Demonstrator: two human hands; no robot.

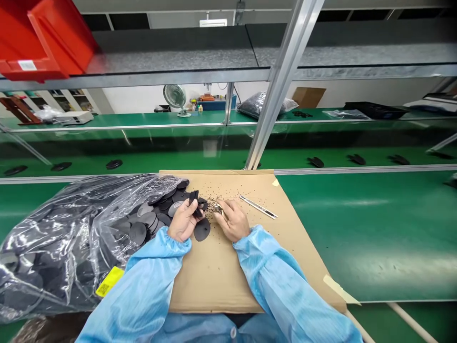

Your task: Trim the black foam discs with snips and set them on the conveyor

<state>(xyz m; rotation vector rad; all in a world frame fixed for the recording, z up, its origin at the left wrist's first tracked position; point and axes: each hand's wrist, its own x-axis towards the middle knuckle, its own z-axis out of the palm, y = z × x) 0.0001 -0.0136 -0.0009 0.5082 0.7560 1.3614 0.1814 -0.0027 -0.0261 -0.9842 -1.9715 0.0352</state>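
My left hand is closed around a black round plastic piece, held on edge above the cardboard. To its right, my right hand grips a small metal tool; the fingers hide most of it, so its kind is unclear. Between and beyond the hands lie many tiny black bits. A loose black disc rests flat just below the left hand. Further black discs spill from a clear plastic bag at the left.
A slim utility knife lies on the cardboard sheet, right of my hand. Behind, black pieces sit spaced along a green conveyor belt. A slanted metal post rises past the cardboard's far edge. A red bin hangs upper left.
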